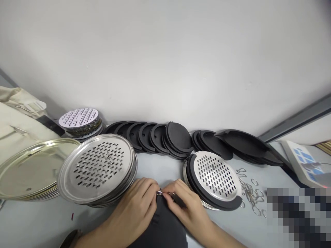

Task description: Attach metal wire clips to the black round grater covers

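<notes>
My left hand point(141, 203) and my right hand point(190, 203) meet at the upper edge of a dark, flat black piece point(164, 225), low in the middle. Between the fingertips of both hands shows a small shiny metal clasp point(159, 193), pinched from either side. A thin metal ring shows by my right fingers. Both hands are closed, and the fingers hide much of the clasp and how it sits on the black piece. Left of my left hand stands a stack of round perforated metal plates point(97, 168). Close to my right hand lies a perforated plate point(216, 175) in a black holder.
Loose metal rings and hooks point(252, 194) lie at the right. Black round holders point(178, 137) lean in a row along the wall, with larger black trays point(245, 144) farther right. Gold-toned plates point(28, 172) and a stack of smaller perforated discs point(79, 117) stand at left.
</notes>
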Action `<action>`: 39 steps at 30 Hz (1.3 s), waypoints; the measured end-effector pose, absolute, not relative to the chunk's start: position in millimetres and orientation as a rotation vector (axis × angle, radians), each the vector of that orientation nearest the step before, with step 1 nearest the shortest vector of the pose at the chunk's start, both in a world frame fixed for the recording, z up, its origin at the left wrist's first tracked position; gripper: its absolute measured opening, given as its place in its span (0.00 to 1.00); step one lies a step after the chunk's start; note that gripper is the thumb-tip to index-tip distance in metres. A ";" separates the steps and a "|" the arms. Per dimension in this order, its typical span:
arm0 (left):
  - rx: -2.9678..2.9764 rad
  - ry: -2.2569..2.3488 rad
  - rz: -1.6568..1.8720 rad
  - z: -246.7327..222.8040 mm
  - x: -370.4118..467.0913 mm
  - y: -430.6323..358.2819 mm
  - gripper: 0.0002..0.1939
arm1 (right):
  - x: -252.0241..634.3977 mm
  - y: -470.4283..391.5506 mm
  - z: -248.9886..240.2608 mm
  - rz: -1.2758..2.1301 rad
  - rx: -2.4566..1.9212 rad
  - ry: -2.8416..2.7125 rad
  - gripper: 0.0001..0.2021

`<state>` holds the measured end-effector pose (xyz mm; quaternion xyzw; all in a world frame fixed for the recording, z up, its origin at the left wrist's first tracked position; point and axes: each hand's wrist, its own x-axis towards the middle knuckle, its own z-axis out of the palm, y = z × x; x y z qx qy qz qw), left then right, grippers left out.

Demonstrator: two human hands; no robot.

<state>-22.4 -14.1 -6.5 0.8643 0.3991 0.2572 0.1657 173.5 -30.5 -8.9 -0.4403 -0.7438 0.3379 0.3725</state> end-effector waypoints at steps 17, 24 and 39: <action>2.782 1.026 0.551 0.0 -23.7 -16.0 0.15 | 174.6 -31.1 -8.8 0.897 -1.060 -1.899 0.07; 2.641 0.971 0.518 3.3 -23.8 -14.5 0.14 | 173.6 -32.4 -7.3 0.957 -1.130 -1.903 0.12; 2.786 0.997 0.443 3.5 -26.3 -16.1 0.15 | 173.2 -33.6 -12.0 0.950 -1.162 -1.910 0.05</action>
